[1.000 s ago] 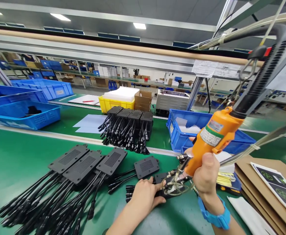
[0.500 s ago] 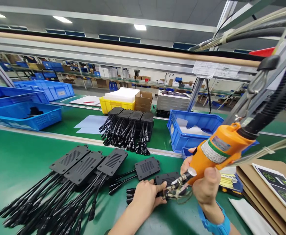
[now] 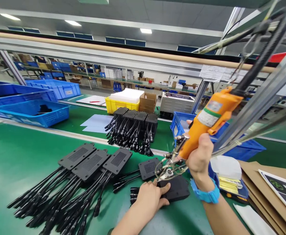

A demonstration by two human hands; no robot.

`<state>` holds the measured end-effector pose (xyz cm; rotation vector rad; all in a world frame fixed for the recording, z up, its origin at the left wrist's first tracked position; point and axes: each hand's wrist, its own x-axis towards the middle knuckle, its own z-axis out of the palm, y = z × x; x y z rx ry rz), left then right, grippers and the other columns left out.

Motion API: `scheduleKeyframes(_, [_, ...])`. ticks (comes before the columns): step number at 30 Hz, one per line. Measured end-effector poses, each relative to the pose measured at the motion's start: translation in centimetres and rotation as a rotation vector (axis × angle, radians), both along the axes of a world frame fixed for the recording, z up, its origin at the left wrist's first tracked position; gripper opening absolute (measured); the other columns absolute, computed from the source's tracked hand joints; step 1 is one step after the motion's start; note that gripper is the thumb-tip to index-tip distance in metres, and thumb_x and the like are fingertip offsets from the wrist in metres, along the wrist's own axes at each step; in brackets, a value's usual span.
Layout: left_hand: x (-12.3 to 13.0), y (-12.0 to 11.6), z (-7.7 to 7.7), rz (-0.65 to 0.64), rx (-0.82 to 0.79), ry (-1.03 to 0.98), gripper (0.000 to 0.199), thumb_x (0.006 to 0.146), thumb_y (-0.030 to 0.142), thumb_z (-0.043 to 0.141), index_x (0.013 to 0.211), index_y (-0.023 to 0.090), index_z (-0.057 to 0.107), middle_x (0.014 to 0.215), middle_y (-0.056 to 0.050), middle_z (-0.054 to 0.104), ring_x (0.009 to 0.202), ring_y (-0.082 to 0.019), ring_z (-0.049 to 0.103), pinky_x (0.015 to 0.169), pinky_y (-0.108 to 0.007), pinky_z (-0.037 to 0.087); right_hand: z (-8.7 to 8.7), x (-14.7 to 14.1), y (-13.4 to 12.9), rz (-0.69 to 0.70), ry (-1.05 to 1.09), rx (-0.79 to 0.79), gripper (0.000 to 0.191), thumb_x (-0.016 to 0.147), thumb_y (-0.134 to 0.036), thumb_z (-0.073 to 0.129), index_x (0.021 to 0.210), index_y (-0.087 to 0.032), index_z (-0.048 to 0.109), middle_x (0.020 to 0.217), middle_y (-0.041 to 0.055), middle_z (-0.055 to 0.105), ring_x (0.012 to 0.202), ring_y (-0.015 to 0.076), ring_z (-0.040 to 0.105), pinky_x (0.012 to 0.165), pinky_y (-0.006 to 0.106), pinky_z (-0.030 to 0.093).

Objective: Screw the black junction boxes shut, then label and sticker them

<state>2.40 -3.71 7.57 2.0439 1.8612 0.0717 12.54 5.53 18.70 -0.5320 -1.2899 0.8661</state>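
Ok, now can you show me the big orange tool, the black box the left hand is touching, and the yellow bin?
Orange tool point(image 3: 203, 121), head view: middle of its body.
Black box point(image 3: 178, 188), head view: uncovered part of its top.
Yellow bin point(image 3: 123, 104), head view: its front wall.

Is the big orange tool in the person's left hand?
No, the right hand grips the orange tool, while the left hand is on a black box.

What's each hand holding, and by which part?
Right hand holds the orange cylindrical power tool around its lower body; left hand holds a black rectangular plastic-looking box by its left end.
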Motion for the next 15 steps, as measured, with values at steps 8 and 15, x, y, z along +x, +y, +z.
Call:
scheduleKeyframes(8, [0.2,0.2,-0.1,-0.001,-0.024,0.002,0.059,0.083,0.050,0.072,0.137,0.042,0.051,0.121,-0.014,0.067,0.107,-0.034,0.067,0.090,-0.043,0.051,-3.2,-1.6,0.2,0.100,0.015,-0.084,0.041,0.088,-0.061,0.050,0.088,-0.021,0.057,0.057,-0.0026,0.059,0.040,0.0137,0.054,0.033,0.024,0.045])
scheduleKeyframes(15, [0.3,0.4,-0.4,0.023,-0.034,-0.007,0.060,0.080,0.050,0.075,0.135,0.043,0.053,0.120,-0.013,0.067,0.108,-0.034,0.066,0.091,-0.044,0.052,-3.7,-2.4,0.0,0.110,-0.035,-0.038,0.044,0.089,-0.063,0.048,0.095,-0.020,0.056,0.055,-0.0041,0.055,0.037,0.0124,0.050,0.031,0.023,0.043])
